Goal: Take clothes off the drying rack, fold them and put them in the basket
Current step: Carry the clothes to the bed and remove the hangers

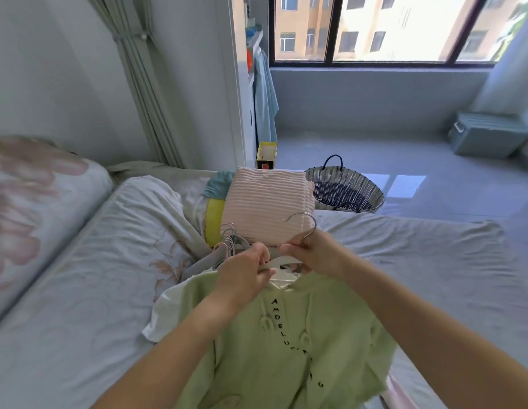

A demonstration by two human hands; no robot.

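Note:
A light green top (289, 343) with black letters lies on the bed in front of me, still on a white hanger (282, 262). My left hand (245, 271) pinches the collar and hanger arm. My right hand (311, 250) grips the hanger just below its metal hook (307, 221). Beyond my hands sits a folded pink ribbed garment (265, 202) on top of yellow and teal clothes. A dark woven basket (345, 187) with handles stands on the floor past the bed's far edge. No drying rack is in view.
A bunch of empty hangers (227, 243) lies left of my hands. White cloth (165, 308) shows under the green top. A floral pillow (35, 202) is at the left, a grey box (487, 134) under the window, a yellow box (266, 154) near the wall.

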